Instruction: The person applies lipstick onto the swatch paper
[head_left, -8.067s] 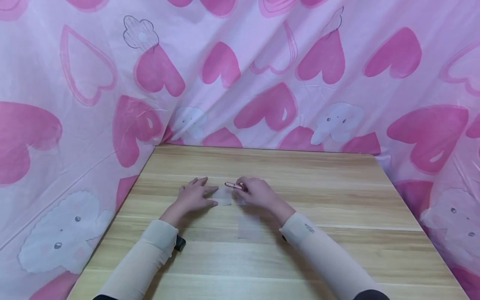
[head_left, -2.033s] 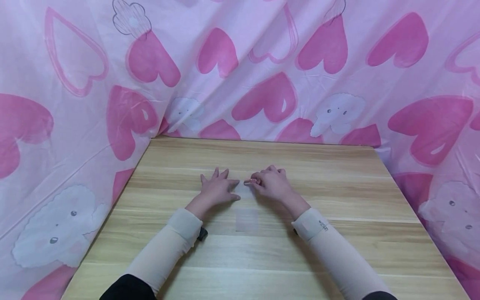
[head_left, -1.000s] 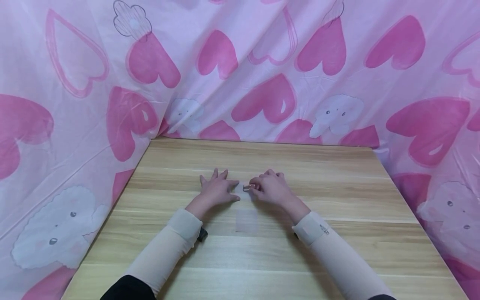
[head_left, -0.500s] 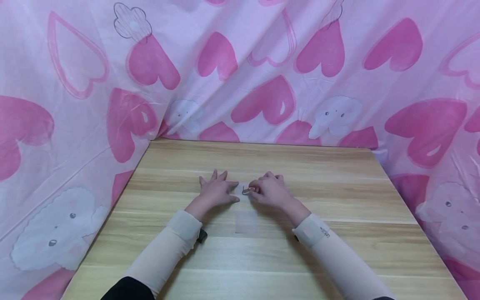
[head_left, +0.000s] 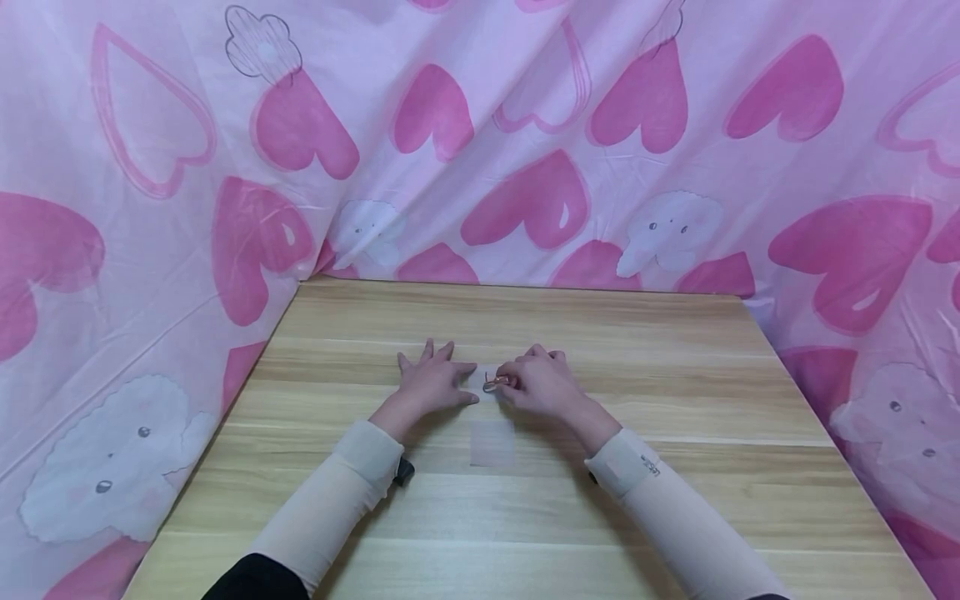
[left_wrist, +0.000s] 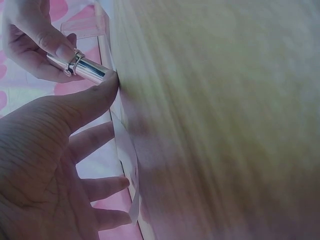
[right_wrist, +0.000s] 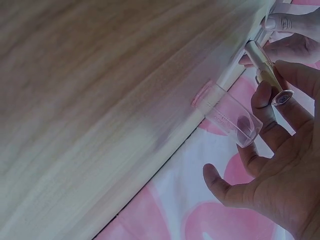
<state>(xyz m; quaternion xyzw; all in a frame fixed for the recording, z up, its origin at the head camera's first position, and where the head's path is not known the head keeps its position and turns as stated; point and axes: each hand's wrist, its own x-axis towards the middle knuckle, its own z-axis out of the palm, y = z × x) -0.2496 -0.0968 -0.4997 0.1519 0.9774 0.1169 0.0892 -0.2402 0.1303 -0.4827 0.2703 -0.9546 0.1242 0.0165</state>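
My right hand point(head_left: 536, 379) pinches a short, shiny lipstick-like tube point(left_wrist: 90, 69) between thumb and fingers. The tube is silver and rose-gold, with a ring round its middle and a flared round end in the right wrist view. Its other end slants down over a small pale sheet point(head_left: 476, 383), where a thin dark line shows beside it. My left hand point(head_left: 433, 383) rests at the sheet's left side with its fingers spread. In the left wrist view its thumb point(left_wrist: 100, 97) lies beside the tube's end, and a curled white sheet edge point(left_wrist: 126, 145) shows by the fingers.
A pale translucent square point(head_left: 492, 443) is on the wooden table point(head_left: 420, 517), nearer than the hands. In the right wrist view a clear see-through box-like piece point(right_wrist: 225, 112) stands up from the table near the right fingers. Pink heart-patterned cloth point(head_left: 525, 200) hangs round the table.
Since the oldest frame both hands have shifted right. In the last second the tube's end has moved slightly towards me, and a thin dark line now shows beside it. The left hand stays put.
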